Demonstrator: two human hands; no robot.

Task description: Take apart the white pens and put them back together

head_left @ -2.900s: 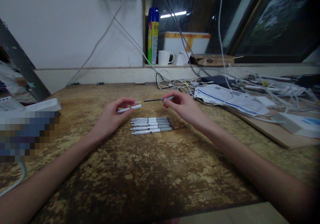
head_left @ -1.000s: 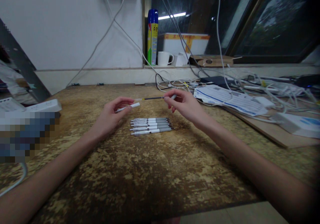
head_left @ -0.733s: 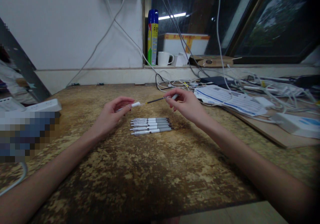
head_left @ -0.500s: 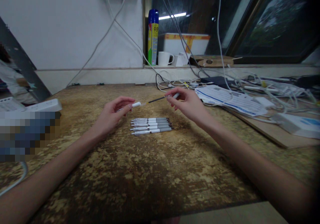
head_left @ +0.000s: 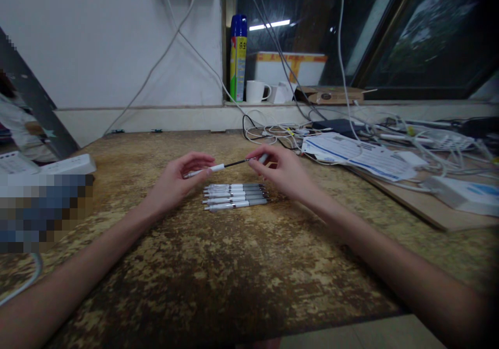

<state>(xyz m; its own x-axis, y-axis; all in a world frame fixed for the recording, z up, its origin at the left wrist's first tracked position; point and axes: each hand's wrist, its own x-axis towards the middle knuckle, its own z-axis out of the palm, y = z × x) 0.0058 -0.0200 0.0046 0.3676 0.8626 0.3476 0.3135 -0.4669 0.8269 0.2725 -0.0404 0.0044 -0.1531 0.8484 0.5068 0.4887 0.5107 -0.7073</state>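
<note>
Left fingers [head_left: 200, 157] grip pen barrel [head_left: 217, 168]; right fingers [head_left: 259, 168] pinch refill [head_left: 236, 162]. Refill looks partway in; needs keeping in line with barrel.

Left hand [head_left: 167, 183] and right hand [head_left: 288, 175]: bare, slender, long-fingered; nail detail too small to tell. Left forearm [head_left: 89, 255] and right forearm [head_left: 374, 245]: bare as far as the view shows, slim, smooth in outline, narrowing at the wrists, broader toward the elbows. Right one dim near the lower corner. Small reddish patch [head_left: 268, 344], bottom edge: clothing or body, cannot tell.
</note>
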